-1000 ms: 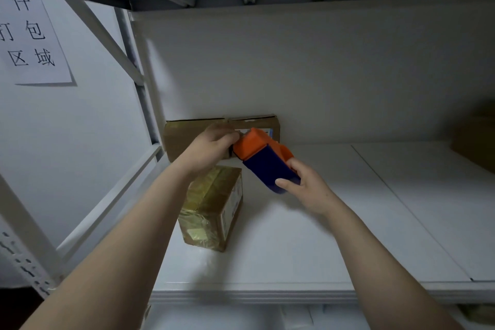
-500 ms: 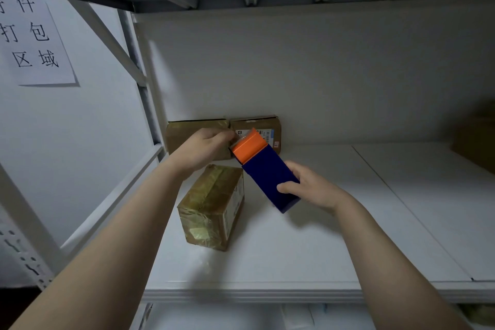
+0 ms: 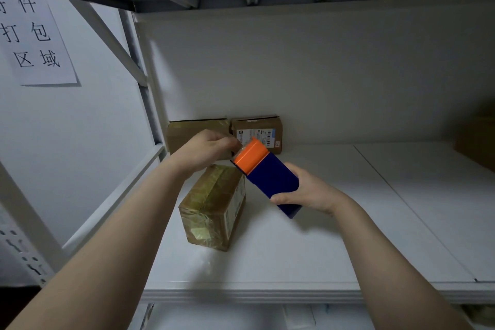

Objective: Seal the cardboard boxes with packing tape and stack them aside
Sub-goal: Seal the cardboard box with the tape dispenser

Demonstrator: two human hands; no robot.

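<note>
- Box (image 3: 211, 209) sits on shelf (image 3: 294, 254), near its left end, glossy with wrap: looks light, stiff and slick. Best gripped by opposite side faces.
- Left hand (image 3: 206, 151) pinches tape (image 3: 239, 149) at dispenser's (image 3: 270, 179) orange mouth.
- Right hand (image 3: 310, 194) clamps its blue body.

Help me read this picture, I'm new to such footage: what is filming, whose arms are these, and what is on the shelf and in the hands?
There is no machine here: a person works with two bare hands, filmed by one camera on their head that looks forward and down. The right hand grips a blue-and-orange tape dispenser; the left hand pinches at its orange end, probably the loose tape. On the white shelf a taped cardboard box lies nearest, below the hands. Behind it, a plain box and a labelled box stand side by side against the back wall. A paper sign hangs on the wall at left.
</note>
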